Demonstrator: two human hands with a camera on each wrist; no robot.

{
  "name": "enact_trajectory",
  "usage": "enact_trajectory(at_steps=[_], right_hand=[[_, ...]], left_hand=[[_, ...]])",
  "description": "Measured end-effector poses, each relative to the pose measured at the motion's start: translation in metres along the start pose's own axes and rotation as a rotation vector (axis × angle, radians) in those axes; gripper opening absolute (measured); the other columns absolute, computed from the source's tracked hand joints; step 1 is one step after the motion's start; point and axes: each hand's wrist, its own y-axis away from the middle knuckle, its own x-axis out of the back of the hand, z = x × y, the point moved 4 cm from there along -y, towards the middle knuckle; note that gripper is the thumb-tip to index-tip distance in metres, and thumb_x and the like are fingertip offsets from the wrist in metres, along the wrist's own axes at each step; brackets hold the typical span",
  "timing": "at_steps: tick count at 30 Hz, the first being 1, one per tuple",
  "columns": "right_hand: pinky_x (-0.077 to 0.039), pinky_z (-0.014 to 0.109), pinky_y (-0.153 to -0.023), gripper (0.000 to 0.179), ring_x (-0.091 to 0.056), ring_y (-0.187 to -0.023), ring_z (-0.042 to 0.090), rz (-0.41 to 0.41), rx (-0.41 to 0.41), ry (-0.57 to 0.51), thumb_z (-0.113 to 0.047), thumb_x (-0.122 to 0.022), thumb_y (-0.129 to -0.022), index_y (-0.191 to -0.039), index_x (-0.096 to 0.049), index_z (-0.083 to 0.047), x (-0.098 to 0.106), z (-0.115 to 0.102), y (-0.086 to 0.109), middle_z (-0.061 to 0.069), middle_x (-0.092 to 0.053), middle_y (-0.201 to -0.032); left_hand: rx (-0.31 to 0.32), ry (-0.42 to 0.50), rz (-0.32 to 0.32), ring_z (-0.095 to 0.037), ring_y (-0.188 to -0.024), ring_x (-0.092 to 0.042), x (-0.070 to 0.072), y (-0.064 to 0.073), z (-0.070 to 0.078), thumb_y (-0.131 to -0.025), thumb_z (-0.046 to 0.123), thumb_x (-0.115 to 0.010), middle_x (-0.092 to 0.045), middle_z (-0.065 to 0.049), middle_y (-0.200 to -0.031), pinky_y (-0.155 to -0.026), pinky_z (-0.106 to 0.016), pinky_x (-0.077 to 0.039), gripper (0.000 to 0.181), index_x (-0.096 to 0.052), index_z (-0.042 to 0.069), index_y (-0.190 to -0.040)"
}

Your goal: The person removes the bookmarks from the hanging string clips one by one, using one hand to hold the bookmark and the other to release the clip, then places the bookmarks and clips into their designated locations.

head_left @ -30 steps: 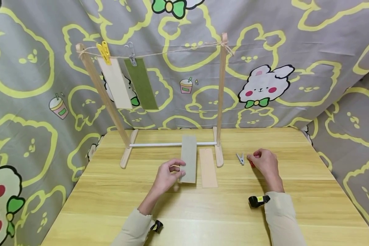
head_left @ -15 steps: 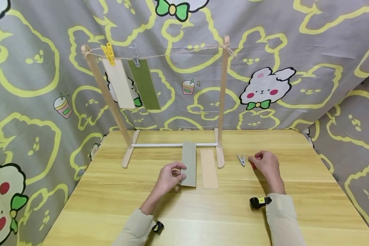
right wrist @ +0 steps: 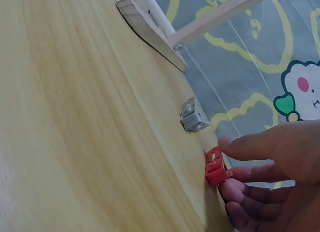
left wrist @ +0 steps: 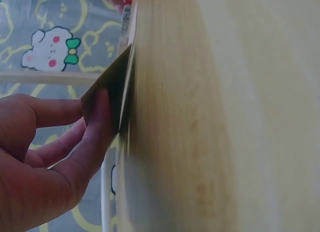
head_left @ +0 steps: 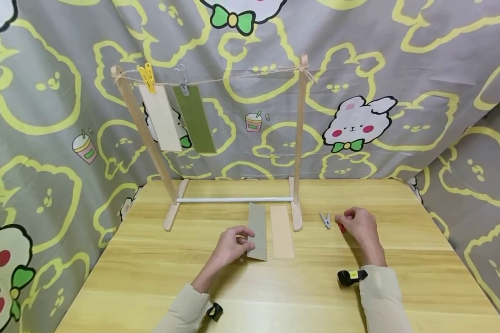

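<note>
Head view, left hand (head_left: 229,247): grey strip (head_left: 257,232) is pinched at its left edge; edge is raised.
Grey strip: held tilted, just left of the peach strip (head_left: 281,233).
Right hand (head_left: 361,226): red clothespin (right wrist: 214,172) is pinched between thumb and fingers.
Grey clothespin (right wrist: 192,117): placed near the red clothespin.
White bar (head_left: 216,200): no longer overlapped by the grey strip, which has been drawn away and is judged unobstructed for lifting.

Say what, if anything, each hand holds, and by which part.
The left hand pinches the gray card by its left long edge. The right hand grips the red clip; exactly which part of it cannot be told.
</note>
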Motion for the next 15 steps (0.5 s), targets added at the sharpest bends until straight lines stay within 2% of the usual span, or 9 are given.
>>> enact_trajectory(at_steps=[4,7,9,12,15], right_hand=[[-0.053,0.055,-0.083,0.044,-0.064,-0.096,0.042,-0.004,-0.001,0.006,-0.029,-0.072,-0.095,-0.114,-0.067,0.011,-0.0009,-0.0005,0.0001,0.025,-0.070,-0.103],[-0.053,0.054,-0.083,0.045,-0.063,-0.097,0.041,-0.007,-0.001,0.014,-0.030,-0.072,-0.096,-0.114,-0.067,0.010,-0.0020,-0.0008,-0.0001,0.025,-0.069,-0.105],[-0.053,0.054,-0.083,0.045,-0.063,-0.098,0.041,-0.008,0.000,0.018,-0.031,-0.072,-0.096,-0.114,-0.067,0.010,-0.0017,-0.0008,-0.0004,0.026,-0.069,-0.106],[-0.053,0.054,-0.083,0.045,-0.063,-0.098,0.041,-0.007,0.002,0.019,-0.030,-0.072,-0.096,-0.114,-0.067,0.010,-0.0006,-0.0009,-0.0002,0.026,-0.068,-0.106],[-0.053,0.054,-0.083,0.046,-0.063,-0.097,0.041,-0.016,-0.001,0.024,-0.032,-0.071,-0.097,-0.114,-0.067,0.010,0.0013,-0.0008,0.0000,0.026,-0.068,-0.106]], left_hand=[[0.018,-0.010,-0.017,-0.016,-0.083,-0.068,-0.0009,0.0018,-0.0020,-0.090,0.001,-0.076,-0.069,-0.015,-0.109,-0.065,-0.027,-0.056,0.022,-0.071,0.000,-0.111],[0.028,-0.031,-0.037,-0.012,-0.072,-0.061,-0.0017,0.0028,-0.0032,-0.089,-0.001,-0.077,-0.067,-0.012,-0.097,-0.056,-0.023,-0.049,0.025,-0.070,-0.001,-0.113],[0.025,-0.062,-0.047,-0.012,-0.069,-0.056,-0.0021,0.0036,-0.0019,-0.087,-0.002,-0.077,-0.063,-0.012,-0.096,-0.054,-0.021,-0.044,0.028,-0.070,-0.002,-0.114],[0.012,-0.113,-0.056,-0.014,-0.071,-0.054,-0.0031,0.0048,0.0020,-0.083,-0.007,-0.078,-0.060,-0.018,-0.107,-0.054,-0.021,-0.045,0.033,-0.070,-0.004,-0.115],[-0.012,-0.162,-0.070,-0.018,-0.083,-0.059,-0.0036,0.0063,0.0064,-0.082,-0.008,-0.079,-0.056,-0.022,-0.126,-0.062,-0.023,-0.052,0.036,-0.069,-0.006,-0.116]])
